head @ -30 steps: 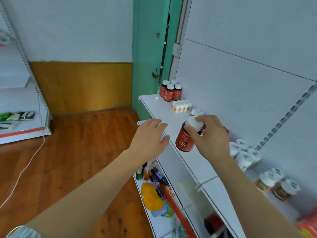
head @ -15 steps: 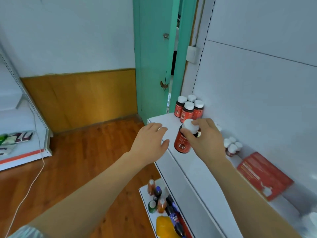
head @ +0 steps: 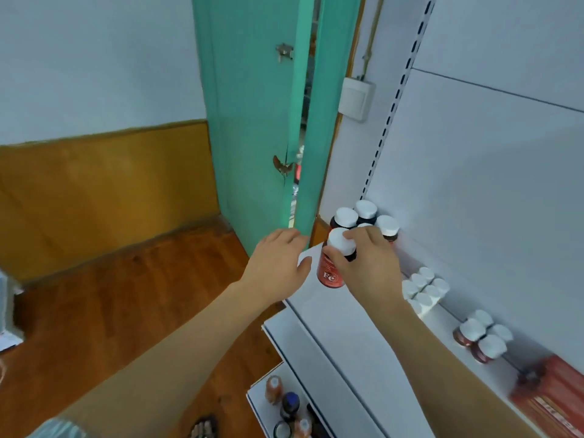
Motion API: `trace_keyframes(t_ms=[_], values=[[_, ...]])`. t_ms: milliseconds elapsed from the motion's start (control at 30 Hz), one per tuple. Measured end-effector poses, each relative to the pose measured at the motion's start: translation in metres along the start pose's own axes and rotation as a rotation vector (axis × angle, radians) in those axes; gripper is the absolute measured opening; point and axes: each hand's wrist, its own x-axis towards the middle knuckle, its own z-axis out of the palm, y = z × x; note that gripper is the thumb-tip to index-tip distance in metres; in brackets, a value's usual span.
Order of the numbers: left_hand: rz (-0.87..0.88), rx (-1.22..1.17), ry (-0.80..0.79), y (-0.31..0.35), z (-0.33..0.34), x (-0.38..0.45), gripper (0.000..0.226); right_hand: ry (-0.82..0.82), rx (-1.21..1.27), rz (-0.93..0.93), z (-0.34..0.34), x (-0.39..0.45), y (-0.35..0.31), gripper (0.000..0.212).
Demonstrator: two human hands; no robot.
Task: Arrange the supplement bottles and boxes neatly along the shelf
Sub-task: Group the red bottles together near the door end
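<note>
Red plastic bottle marked "Fe", white-capped, is sitting at the white shelf's far end, the right hand gripping its cap and hiding its neck. Left hand is hovering beside it, fingers relaxed, holding nothing. Matching red bottles are standing partly hidden behind.

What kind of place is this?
Probably a small shop or pharmacy. A white display shelf holds grouped supplement bottles, a right hand holds a red bottle, and a red box lies nearby.
</note>
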Motion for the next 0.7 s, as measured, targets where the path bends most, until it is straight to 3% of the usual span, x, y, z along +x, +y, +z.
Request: trace_keyframes(t_ms=[367, 700], values=[[0.39, -0.126, -0.101, -0.069, 0.017, 0.11, 0.037, 0.143, -0.111, 0.183, 0.07, 0.028, -0.022, 0.038], [0.483, -0.254, -0.18, -0.074, 0.039, 0.153, 0.038, 0.141, -0.219, 0.258, 0.092, 0.031, -0.022, 0.04]])
